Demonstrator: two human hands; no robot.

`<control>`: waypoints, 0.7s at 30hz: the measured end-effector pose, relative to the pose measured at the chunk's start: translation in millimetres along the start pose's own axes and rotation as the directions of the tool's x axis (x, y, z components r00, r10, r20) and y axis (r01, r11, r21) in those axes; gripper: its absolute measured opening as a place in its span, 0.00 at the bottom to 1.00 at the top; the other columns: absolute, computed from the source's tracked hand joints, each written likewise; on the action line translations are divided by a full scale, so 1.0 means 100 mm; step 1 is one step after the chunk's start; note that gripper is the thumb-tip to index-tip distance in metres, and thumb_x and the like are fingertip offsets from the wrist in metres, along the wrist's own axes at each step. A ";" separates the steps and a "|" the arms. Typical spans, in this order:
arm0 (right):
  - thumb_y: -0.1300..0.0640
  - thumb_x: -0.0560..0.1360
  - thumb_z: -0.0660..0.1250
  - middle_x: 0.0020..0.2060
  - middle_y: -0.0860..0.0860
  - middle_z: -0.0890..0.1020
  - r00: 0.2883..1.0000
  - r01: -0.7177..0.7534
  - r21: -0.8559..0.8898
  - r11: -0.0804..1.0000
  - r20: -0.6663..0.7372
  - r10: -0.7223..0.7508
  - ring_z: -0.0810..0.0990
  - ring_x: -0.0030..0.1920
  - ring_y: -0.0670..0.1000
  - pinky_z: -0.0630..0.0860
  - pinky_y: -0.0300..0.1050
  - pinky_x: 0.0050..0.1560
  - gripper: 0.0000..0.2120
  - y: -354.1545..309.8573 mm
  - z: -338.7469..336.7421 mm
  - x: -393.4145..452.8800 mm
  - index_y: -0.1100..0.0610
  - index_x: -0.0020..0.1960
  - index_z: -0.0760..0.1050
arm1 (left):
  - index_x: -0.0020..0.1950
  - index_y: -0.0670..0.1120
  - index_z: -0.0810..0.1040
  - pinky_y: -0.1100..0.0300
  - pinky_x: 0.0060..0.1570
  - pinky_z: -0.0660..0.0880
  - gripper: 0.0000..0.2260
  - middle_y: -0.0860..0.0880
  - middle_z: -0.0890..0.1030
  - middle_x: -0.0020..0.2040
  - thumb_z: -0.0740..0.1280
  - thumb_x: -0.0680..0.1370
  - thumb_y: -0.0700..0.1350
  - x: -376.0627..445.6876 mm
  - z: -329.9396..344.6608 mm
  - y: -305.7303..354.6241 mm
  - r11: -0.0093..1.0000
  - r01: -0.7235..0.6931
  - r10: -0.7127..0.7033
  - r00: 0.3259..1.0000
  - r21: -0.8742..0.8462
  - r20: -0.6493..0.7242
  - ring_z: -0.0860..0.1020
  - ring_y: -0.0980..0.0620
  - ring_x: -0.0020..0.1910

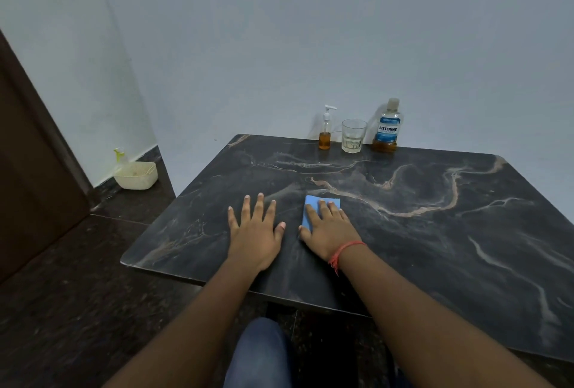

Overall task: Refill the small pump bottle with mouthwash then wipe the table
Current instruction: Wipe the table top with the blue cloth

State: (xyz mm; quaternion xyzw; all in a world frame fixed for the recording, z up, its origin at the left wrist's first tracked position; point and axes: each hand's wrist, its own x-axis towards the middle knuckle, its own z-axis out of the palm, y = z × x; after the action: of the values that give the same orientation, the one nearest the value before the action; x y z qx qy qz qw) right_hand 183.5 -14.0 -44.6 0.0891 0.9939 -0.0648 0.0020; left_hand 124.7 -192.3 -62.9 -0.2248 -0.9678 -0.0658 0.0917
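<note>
Dark marble table (419,263) against a pale wall, wiping under way.
Right hand (329,229) presses flat on the blue cloth (313,204); left hand (253,232) rests spread and empty. Small pump bottle (325,132) and mouthwash bottle (386,128) stand capped at the far edge. Sweep in overlapping strokes, skirting them.

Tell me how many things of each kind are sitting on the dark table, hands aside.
Bottles: 2, the pump bottle and the mouthwash bottle
Glasses: 1, the glass
Cloths: 1, the blue cloth under the right hand
Total: 4 things on the table
</note>
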 end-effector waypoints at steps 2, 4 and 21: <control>0.40 0.80 0.46 0.79 0.59 0.50 0.998 0.057 -0.007 0.998 -0.008 -0.057 0.47 0.79 0.59 0.44 0.54 0.78 0.32 -0.11 0.02 -0.05 0.50 0.80 0.47 | 0.83 0.53 0.51 0.34 0.76 0.39 0.29 0.48 0.48 0.84 0.43 0.83 0.62 0.00 0.02 0.00 1.000 0.006 -0.006 1.000 -0.012 -0.011 0.41 0.43 0.82; 0.40 0.78 0.43 0.78 0.61 0.53 0.982 0.184 -0.037 0.982 -0.027 -0.185 0.50 0.79 0.60 0.45 0.54 0.78 0.33 -0.22 0.12 -0.20 0.51 0.80 0.49 | 0.82 0.53 0.51 0.35 0.76 0.39 0.29 0.48 0.48 0.84 0.43 0.83 0.61 0.00 0.03 0.00 1.000 0.016 -0.017 1.000 -0.027 -0.025 0.41 0.43 0.82; 0.42 0.80 0.50 0.77 0.62 0.58 0.995 0.087 -0.045 0.995 -0.051 -0.089 0.56 0.77 0.60 0.52 0.55 0.77 0.28 -0.21 -0.02 -0.55 0.49 0.78 0.56 | 0.82 0.51 0.53 0.35 0.76 0.39 0.31 0.47 0.49 0.84 0.40 0.82 0.62 -0.06 -0.02 0.01 0.999 0.013 -0.015 0.999 -0.039 -0.049 0.42 0.44 0.82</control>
State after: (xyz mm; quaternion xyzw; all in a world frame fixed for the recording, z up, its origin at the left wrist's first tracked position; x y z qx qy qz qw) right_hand 233.9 -43.8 -39.5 0.0469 0.9977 -0.0411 -0.0251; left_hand 130.6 -194.5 -62.1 -0.2179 -0.9654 -0.0908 0.1107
